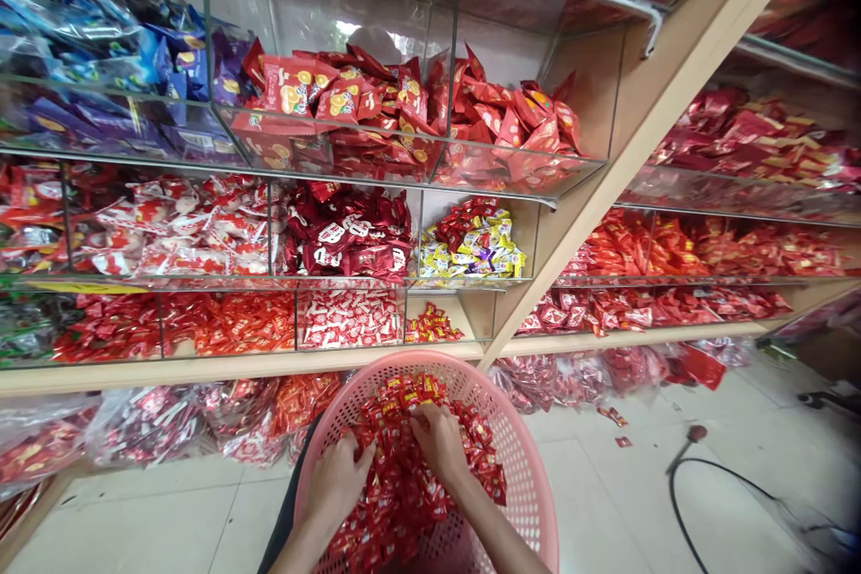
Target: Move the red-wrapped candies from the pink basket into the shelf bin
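Observation:
A pink perforated plastic basket [525, 466] sits low in front of me, holding a heap of small red-wrapped candies [404, 484]. Both my hands are down in the heap. My left hand [336, 477] lies on the candies at the left with its fingers curled into them. My right hand [439, 441] rests near the middle, fingers bent and pressing into the wrappers. Whether either hand has hold of particular candies I cannot make out.
Glass-fronted shelf bins [350, 269] in front hold red, white, yellow and blue sweet packets. A small pile of red candies [434, 325] lies in the lowest bin. Bagged sweets [148, 430] sit on the floor under the shelf. A black cable [679, 502] runs across the tiles at right.

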`<state>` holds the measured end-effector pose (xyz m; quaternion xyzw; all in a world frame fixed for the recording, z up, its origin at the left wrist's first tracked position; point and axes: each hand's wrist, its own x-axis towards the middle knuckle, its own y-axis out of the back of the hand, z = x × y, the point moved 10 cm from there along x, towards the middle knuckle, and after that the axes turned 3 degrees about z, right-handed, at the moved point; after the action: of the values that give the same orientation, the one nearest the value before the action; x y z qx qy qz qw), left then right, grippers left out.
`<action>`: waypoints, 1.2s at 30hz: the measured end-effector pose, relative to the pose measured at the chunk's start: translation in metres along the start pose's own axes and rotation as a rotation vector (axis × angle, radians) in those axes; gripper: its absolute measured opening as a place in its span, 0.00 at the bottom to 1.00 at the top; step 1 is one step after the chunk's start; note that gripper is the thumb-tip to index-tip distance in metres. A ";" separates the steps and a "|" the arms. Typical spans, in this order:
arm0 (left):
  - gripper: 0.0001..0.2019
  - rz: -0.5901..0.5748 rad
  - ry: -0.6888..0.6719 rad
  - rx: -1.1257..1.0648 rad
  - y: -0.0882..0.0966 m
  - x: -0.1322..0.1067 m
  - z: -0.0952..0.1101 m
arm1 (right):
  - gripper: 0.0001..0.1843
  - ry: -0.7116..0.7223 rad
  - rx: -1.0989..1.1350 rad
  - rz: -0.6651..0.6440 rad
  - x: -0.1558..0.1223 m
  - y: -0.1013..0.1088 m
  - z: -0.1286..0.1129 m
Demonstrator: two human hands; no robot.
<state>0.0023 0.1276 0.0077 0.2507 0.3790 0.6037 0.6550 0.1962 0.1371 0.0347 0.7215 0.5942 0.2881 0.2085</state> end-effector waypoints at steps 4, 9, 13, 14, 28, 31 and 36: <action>0.16 -0.009 0.035 -0.433 0.017 0.000 0.011 | 0.09 0.016 0.139 -0.025 -0.004 0.002 -0.019; 0.15 -0.238 0.427 -1.293 -0.002 -0.011 0.025 | 0.11 0.124 0.361 -0.044 -0.025 0.008 -0.079; 0.10 -0.257 0.510 -1.546 -0.010 -0.015 0.039 | 0.16 0.137 0.434 -0.016 -0.040 0.006 -0.097; 0.10 -0.263 0.495 -1.563 -0.011 -0.015 0.042 | 0.18 0.116 0.447 -0.016 -0.041 0.004 -0.094; 0.29 -0.107 -0.135 -0.742 0.005 -0.038 0.076 | 0.12 -0.437 1.061 -0.228 -0.054 -0.026 -0.058; 0.28 -0.128 -0.210 -0.605 -0.006 -0.043 0.078 | 0.12 -0.536 1.144 -0.181 -0.063 -0.026 -0.043; 0.26 -0.178 -0.286 -0.498 -0.021 -0.048 0.084 | 0.14 -0.582 1.224 -0.204 -0.071 -0.029 -0.030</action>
<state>0.0831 0.0882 0.0498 0.1309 0.1436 0.5766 0.7936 0.1454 0.0724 0.0268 0.6980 0.6347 -0.3262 -0.0599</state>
